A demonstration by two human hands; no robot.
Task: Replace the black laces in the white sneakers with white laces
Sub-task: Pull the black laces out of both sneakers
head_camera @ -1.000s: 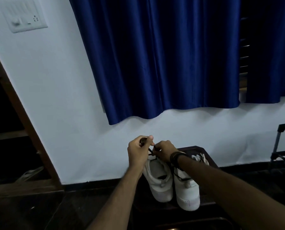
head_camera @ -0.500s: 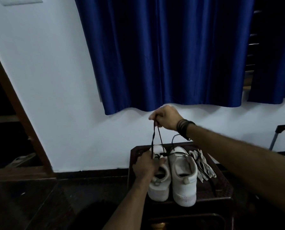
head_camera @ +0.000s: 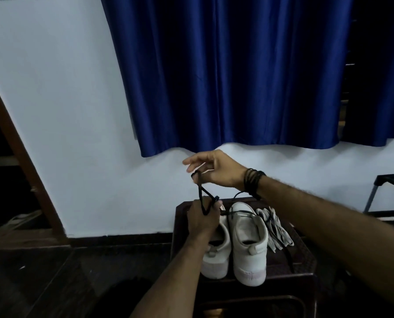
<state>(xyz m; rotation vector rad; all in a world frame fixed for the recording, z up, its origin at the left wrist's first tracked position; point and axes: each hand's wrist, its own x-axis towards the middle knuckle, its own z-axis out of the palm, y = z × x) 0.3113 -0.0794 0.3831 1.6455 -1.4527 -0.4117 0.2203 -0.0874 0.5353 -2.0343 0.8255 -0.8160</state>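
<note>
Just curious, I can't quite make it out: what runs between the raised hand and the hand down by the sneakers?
In the head view, a black lace stretches between the right hand and the left hand.

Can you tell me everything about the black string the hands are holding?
The black lace is a thin, dark, flat-looking cord. The right hand pinches its upper part, raised above the shoes; the left hand grips it lower, over the left sneaker. Between them it runs as a narrow, taut loop. Whether it remains threaded in the shoe is hidden by the left hand.
</note>
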